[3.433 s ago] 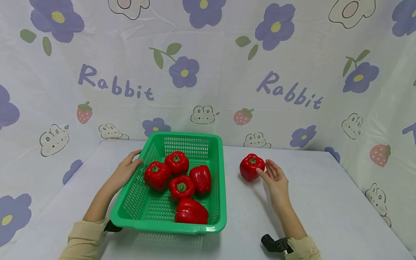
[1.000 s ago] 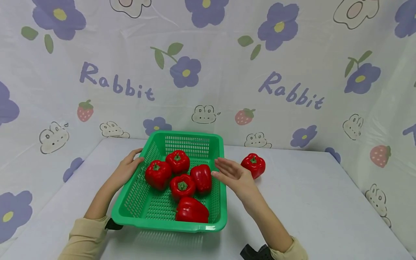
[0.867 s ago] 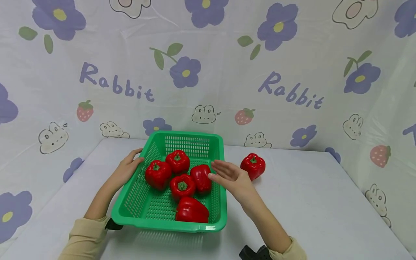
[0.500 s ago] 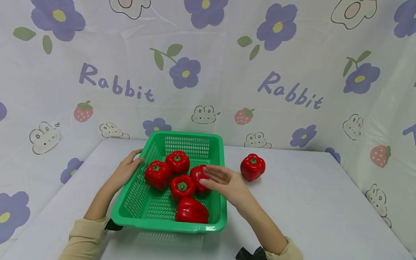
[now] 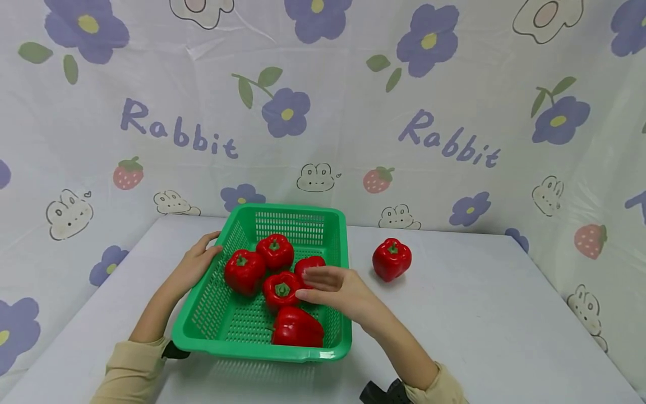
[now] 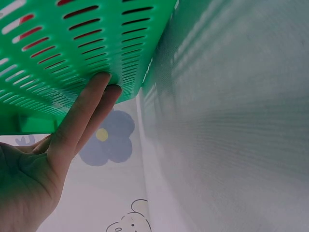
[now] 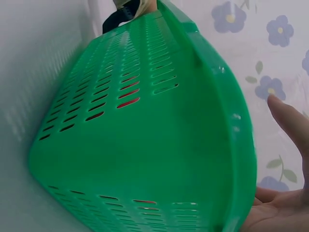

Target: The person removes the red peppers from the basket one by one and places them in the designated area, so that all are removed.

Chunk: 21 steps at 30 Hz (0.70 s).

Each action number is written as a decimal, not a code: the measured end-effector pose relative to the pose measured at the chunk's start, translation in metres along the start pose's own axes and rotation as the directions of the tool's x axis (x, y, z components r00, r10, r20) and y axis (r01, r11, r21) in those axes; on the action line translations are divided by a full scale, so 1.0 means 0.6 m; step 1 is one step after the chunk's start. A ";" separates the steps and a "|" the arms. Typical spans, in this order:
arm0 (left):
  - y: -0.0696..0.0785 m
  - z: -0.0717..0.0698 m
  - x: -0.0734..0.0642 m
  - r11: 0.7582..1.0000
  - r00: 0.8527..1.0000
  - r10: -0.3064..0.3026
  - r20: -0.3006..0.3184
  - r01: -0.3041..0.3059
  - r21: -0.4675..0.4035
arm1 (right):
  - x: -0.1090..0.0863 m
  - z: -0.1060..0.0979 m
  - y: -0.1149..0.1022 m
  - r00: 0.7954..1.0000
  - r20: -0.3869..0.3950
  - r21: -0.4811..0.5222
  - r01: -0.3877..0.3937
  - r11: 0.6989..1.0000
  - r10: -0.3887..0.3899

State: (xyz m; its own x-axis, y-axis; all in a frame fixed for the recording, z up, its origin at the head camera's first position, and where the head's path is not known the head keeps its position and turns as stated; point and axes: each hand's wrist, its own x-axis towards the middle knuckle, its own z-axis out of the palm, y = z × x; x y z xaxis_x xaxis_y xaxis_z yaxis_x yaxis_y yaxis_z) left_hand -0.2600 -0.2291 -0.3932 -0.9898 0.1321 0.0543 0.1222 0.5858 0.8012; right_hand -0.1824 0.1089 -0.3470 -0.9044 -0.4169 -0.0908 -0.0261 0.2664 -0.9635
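Note:
A green plastic basket [image 5: 262, 352] with slotted walls holds several red bell peppers [image 5: 244, 273]. My left hand [image 5: 194, 266] holds its left rim; in the left wrist view, two fingers [image 6: 87, 108] lie along the outer slotted wall. My right hand [image 5: 343, 294] hovers over the basket's right side with fingers loosely extended and nothing in it. It partly hides the bell pepper [image 5: 309, 264] on that side. One more red bell pepper [image 5: 392, 260] stands on the table right of the basket, stem up. In the right wrist view, the right hand [image 7: 285, 208] shows beyond the basket rim.
The white table [image 5: 479, 314] extends to the right of the basket. Behind it hangs a white patterned cloth [image 5: 343, 112] with flowers and rabbits. A black wrist mount [image 5: 386, 393] shows at my right sleeve.
My right hand has moved left from beside the bell pepper on the table to over the basket. That pepper stays in place. My left hand remains on the basket rim.

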 end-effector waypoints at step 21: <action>0.002 -0.001 -0.001 1.000 1.000 -0.003 -0.001 0.003 -0.009 | 0.015 -0.001 -0.014 0.986 0.162 -0.235 0.008 0.972 0.031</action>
State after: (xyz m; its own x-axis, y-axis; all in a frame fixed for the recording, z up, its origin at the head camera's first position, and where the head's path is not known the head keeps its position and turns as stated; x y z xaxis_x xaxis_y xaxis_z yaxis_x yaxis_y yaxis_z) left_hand -0.2596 -0.2289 -0.3924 -0.9901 0.1300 0.0525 0.1188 0.5791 0.8066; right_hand -0.1904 0.1035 -0.3395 -0.8240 -0.5434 -0.1604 -0.1322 0.4598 -0.8781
